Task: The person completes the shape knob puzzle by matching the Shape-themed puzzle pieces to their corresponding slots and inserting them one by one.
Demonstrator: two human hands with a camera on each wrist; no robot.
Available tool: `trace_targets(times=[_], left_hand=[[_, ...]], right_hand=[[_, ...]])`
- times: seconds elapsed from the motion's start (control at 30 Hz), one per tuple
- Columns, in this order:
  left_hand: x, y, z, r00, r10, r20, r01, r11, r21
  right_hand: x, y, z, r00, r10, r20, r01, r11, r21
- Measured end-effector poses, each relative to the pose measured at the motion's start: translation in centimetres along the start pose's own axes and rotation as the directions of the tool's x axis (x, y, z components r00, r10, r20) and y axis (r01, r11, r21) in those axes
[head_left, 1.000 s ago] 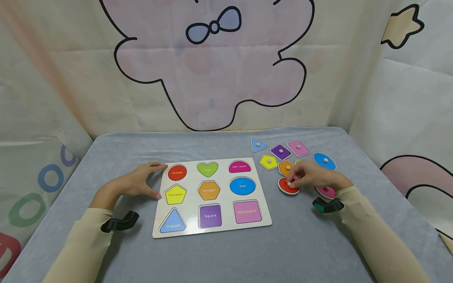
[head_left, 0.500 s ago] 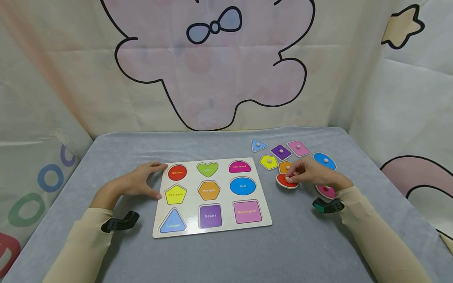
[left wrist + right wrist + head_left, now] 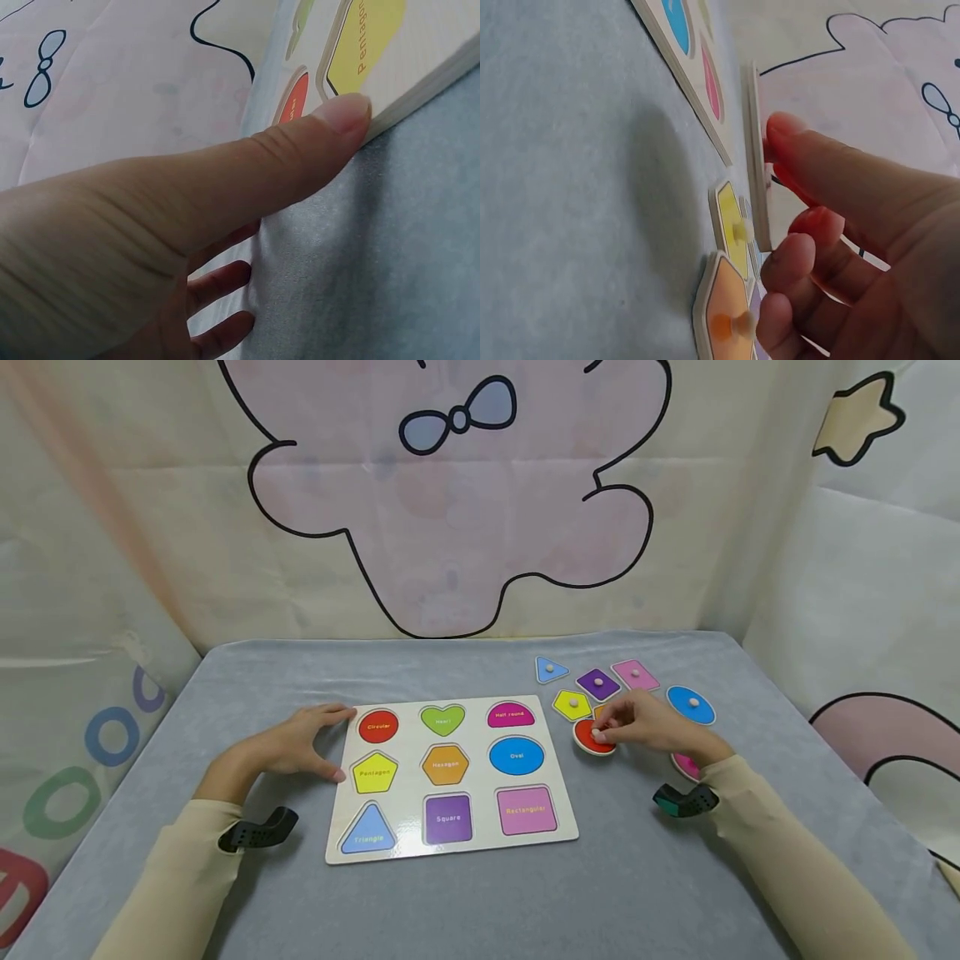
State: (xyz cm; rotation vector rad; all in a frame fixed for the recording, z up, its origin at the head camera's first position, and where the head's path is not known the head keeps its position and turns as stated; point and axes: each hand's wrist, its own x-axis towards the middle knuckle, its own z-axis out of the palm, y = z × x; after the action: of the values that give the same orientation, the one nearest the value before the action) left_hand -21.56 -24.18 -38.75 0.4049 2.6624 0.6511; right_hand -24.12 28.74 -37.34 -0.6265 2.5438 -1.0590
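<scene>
My right hand [image 3: 651, 722] pinches the small knob of a round red puzzle piece [image 3: 588, 737]. In the right wrist view this piece [image 3: 756, 150] stands edge-on, off the tablecloth, with its shadow cast below. Left of it lies a white shape-puzzle board [image 3: 408, 818] with labelled colored recesses. My left hand [image 3: 296, 745] rests at the board's left side, fingers spread, a fingertip at the upper left corner and the thumb lower down. Up close in the left wrist view, the thumb [image 3: 341, 120] touches the board's edge beside the yellow pentagon recess.
Several knobbed pieces lie at the back right: a blue triangle [image 3: 551, 670], purple square [image 3: 597, 684], pink rectangle [image 3: 634, 674], yellow pentagon [image 3: 572, 704], blue oval [image 3: 691, 704] and a partly covered magenta piece [image 3: 686, 766]. An orange hexagon [image 3: 731, 300] lies under the right hand.
The right hand has lifted the red round piece by its knob and moved it slightly left toward the board. My left hand stays in place at the board's edge.
</scene>
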Motion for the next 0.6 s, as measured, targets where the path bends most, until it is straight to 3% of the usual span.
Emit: trace_targets(times=[0.17,0.4,0.6], left_hand=[[-0.1,0.0,0.0,1.0,0.013,-0.006,-0.013,1.0,0.006],[-0.2,0.0,0.0,1.0,0.01,-0.012,-0.009,1.0,0.017],[-0.2,0.1,-0.1,1.0,0.003,-0.02,-0.002,1.0,0.02]], right_hand=[[0.4,-0.6,0.2,1.0,-0.022,-0.009,0.022,1.0,0.004],[1.6,-1.5,0.5,1.0,0.013,0.002,-0.013,1.0,0.013],[2.8,-2.6,0.7,0.999,-0.033,-0.014,0.033,0.999,0.011]])
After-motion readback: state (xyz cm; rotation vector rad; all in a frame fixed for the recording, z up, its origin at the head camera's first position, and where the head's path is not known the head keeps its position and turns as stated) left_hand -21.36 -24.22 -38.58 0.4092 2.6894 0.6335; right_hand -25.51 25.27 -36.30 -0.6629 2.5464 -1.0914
